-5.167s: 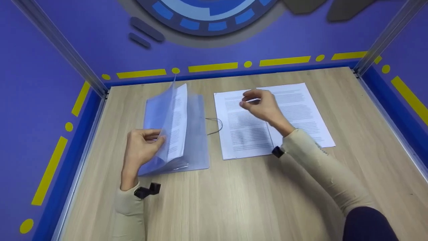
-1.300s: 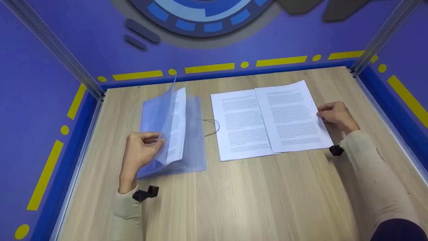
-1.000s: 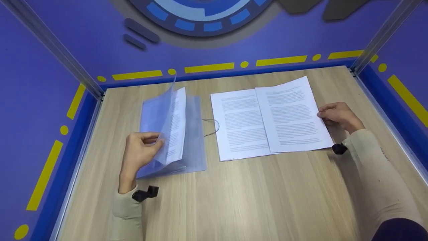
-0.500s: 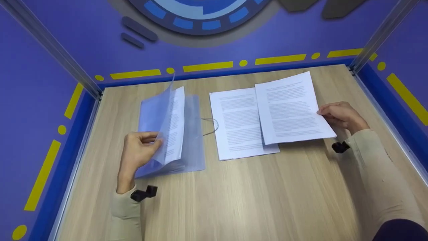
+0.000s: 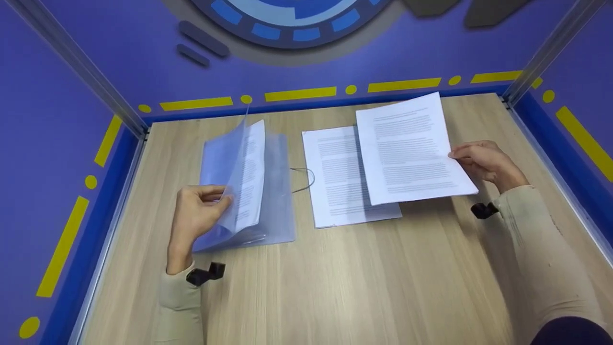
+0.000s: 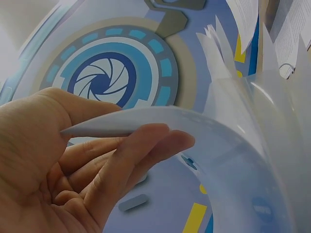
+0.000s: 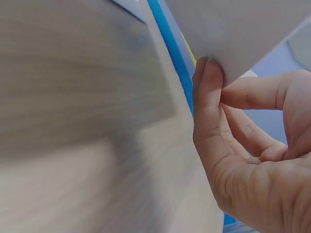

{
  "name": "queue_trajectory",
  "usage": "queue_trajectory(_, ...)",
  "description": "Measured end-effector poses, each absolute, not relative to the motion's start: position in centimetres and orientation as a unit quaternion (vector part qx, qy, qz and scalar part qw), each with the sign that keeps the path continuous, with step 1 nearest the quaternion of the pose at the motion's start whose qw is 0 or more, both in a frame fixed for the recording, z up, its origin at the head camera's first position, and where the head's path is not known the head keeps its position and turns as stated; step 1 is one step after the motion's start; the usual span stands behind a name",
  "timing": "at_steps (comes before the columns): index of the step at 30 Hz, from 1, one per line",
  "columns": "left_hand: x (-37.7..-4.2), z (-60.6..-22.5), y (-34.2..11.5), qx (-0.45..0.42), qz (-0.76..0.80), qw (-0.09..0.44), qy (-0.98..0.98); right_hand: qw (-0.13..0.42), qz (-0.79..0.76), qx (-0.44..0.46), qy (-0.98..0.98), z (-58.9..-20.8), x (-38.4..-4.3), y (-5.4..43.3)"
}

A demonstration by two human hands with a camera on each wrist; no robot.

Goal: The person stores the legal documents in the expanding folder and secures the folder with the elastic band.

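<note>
On the left lies a clear plastic folder [image 5: 280,201], its cover raised, with printed sheets [image 5: 251,177] standing tilted inside. My left hand [image 5: 198,215] pinches the cover's edge between thumb and fingers; the left wrist view shows the plastic film [image 6: 233,141] bowed in that grip. My right hand [image 5: 488,165] pinches the right edge of a printed paper sheet [image 5: 407,153], which is lifted off the table and tilted. Whether it is one sheet or a thin stack I cannot tell. Beneath it, partly covered, another printed page [image 5: 333,177] lies flat on the table.
A thin looped cord [image 5: 306,179] sticks out from the folder's right side toward the flat page. The wooden table [image 5: 306,287] is bounded by blue panels [image 5: 306,72] at the back and both sides.
My right hand moved from above the pages to the right page's outer edge, took hold of it and raised it, shifting it slightly left. My left hand keeps its grip on the folder cover.
</note>
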State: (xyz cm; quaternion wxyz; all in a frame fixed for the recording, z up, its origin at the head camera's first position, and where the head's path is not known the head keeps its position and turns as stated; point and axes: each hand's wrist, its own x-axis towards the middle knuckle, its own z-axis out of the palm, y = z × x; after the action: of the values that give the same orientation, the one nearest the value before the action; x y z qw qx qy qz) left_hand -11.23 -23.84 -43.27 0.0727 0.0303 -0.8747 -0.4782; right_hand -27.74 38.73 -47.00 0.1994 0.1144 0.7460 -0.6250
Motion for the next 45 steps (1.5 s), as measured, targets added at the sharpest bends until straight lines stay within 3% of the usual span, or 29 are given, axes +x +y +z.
queue_trajectory(12,-11.2,-43.4,-23.9,0.043,-0.487,0.066,-0.87,0.208,-0.712,0.069,0.667,-46.3,-27.4,36.6)
queue_trajectory(45,-11.3,-43.4,-24.2,0.029,-0.488,0.078,-0.869,0.202,-0.736,0.026,0.646,-46.2,-26.8,28.6)
